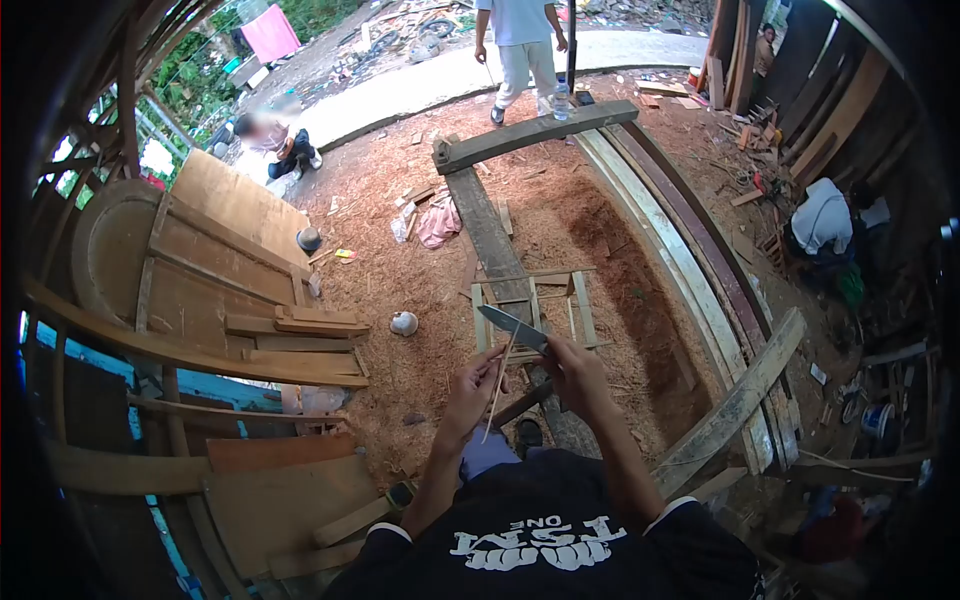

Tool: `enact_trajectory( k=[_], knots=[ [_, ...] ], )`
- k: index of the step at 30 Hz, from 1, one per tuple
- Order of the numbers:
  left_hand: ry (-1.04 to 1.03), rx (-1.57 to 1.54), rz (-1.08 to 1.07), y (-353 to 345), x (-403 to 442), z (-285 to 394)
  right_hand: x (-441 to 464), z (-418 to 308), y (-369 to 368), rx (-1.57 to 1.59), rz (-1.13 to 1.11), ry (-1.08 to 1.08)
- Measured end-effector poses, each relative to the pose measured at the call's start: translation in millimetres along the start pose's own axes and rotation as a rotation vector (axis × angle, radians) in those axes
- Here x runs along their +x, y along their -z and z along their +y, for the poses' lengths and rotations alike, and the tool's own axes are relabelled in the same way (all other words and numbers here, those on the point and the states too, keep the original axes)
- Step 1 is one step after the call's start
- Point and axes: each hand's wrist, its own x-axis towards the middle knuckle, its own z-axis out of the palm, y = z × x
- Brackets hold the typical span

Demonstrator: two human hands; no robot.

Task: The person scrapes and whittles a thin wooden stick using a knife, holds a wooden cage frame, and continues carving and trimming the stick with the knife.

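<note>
My right hand [577, 378] is closed around the handle of a knife [512, 326], whose broad blade points up and to the left. My left hand [473, 388] pinches a thin wooden strip [494, 402], with the strip's upper end close to the blade. Whether blade and strip touch, I cannot tell. Below and beyond my hands is a small wooden frame [583, 310] of slim pale pieces, by a long dark plank [487, 230].
Long boards [668, 235] run along the right, with a crossing beam [735, 390] near me. Wooden panels [235, 210] lean at left. Shavings [400, 360] cover the ground, where a white round object [404, 323] lies. A person [522, 50] stands ahead; others crouch at both sides.
</note>
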Motion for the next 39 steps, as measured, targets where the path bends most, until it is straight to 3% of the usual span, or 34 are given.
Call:
enact_trajectory(
  k=[2,8,15,16,19,22,27,29,30,33,37,39],
  knots=[
    [-0.018,-0.009,-0.009,-2.8,6.7,-3.5,-5.6,-0.9,3.5,0.040,-0.059,0.011],
    [0.017,0.006,0.001,-8.3,-3.4,-10.5,-7.9,11.9,21.9,-0.243,0.033,0.112],
    [-0.043,0.050,0.033,0.6,-24.3,2.3,6.8,18.9,25.6,-0.205,-0.001,0.244],
    [-0.055,0.084,0.049,0.8,-28.4,9.5,6.6,50.1,12.1,-0.261,0.127,0.124],
    [0.136,-0.088,-0.007,37.9,-64.8,1.2,27.0,101.5,63.0,-0.363,0.369,-0.324],
    [0.177,-0.166,0.097,41.1,-61.6,-7.2,44.0,48.7,75.6,-0.334,0.313,-0.116],
    [0.058,-0.298,0.068,15.3,-33.1,-5.0,24.3,-3.1,16.6,-0.047,0.109,-0.111],
    [-0.027,-0.214,0.042,11.7,-26.8,-9.6,16.5,-16.3,2.4,0.301,-0.060,-0.324],
    [0.011,-0.176,-0.005,10.2,-27.6,-8.1,12.2,-23.2,-1.7,0.297,-0.153,-0.346],
    [-0.151,-0.107,-0.074,-2.4,-20.0,-28.1,3.3,-28.2,-16.8,0.429,-0.160,-0.238],
    [0.056,-0.085,-0.102,7.5,-31.7,-33.3,0.5,-21.0,-27.6,0.573,-0.106,-0.256],
    [-0.012,-0.026,-0.090,12.7,-41.9,-37.5,8.8,-18.6,-20.7,0.525,-0.073,-0.306]
  ],
)
